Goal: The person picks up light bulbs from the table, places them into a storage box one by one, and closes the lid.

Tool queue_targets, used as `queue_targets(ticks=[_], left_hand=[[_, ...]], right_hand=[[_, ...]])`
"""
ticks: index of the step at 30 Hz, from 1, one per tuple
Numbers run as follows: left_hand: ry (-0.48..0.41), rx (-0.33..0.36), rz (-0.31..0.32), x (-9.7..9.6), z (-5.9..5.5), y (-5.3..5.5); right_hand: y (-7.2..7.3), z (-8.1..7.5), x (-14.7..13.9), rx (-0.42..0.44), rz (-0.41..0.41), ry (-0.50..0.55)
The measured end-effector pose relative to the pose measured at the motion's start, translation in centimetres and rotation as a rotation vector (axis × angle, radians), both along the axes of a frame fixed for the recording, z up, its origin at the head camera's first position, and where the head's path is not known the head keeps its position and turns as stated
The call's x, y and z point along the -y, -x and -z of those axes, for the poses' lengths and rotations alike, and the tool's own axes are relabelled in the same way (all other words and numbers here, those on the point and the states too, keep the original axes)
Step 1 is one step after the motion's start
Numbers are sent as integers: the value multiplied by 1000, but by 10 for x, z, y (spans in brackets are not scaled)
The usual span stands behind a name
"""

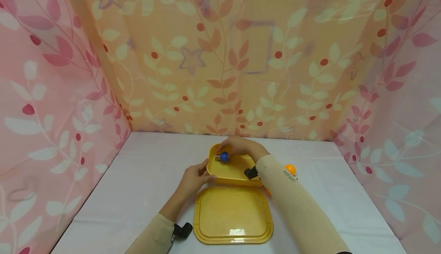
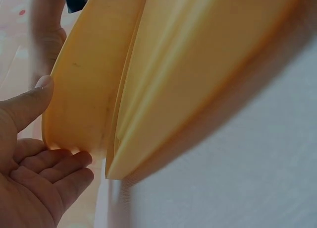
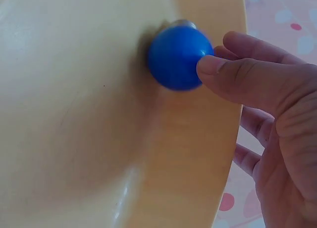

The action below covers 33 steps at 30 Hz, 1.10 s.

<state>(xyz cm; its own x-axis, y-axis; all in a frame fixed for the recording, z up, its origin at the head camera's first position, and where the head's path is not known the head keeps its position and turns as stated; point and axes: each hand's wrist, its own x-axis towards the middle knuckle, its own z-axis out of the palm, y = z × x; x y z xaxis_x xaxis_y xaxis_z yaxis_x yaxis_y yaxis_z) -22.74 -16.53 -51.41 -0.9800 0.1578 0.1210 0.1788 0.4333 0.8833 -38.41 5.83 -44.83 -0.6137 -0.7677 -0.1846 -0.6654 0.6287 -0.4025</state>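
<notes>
A yellow plastic box [image 1: 220, 169] stands without its lid in the middle of the white-covered table. My left hand [image 1: 193, 176] grips its near left corner, thumb and fingers against the outer wall [image 2: 91, 74] in the left wrist view. Inside the box, near the far left, lies a small blue light bulb [image 1: 224, 156] with a metal screw base pointing left. With thumb and fingertips my right hand [image 1: 239, 146] pinches the bulb's round end. In the right wrist view the blue globe [image 3: 178, 59] is close over the box floor, its base mostly hidden behind it.
A yellow lid [image 1: 233, 215] lies flat just in front of the box. Right of the box, an orange bulb [image 1: 290, 169] shows partly behind the right sleeve [image 1: 293, 192], with another bit of orange [image 1: 268, 192] lower down. Patterned cloth walls [image 1: 220, 54] enclose the table.
</notes>
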Motion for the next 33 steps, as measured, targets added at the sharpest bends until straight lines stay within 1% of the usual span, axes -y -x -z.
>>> queue_targets(ticks=[4,8,15,20,24,27,33], left_hand=[[5,4,2,0,1,1],[14,15,0,-1,0,2],[24,16,-12,-1,-1,2],[10,9,-9,-1,2,2],[6,6,-9,-1,3,1],[2,16,-15,-1,3,1],[-7,29,-23,-2,2,0]], right_hand=[[-2,-5,-2,-7,7,22],[-5,-11,-7,-25,24,62],[-10,-21,-16,-98,-1,103],[-17,-31,-27,-116,15,131],[-24,-39,-38,-171,9,154],[-30,-43,-45,-201,27,160],[-45,-50,-60,-229,96,181]])
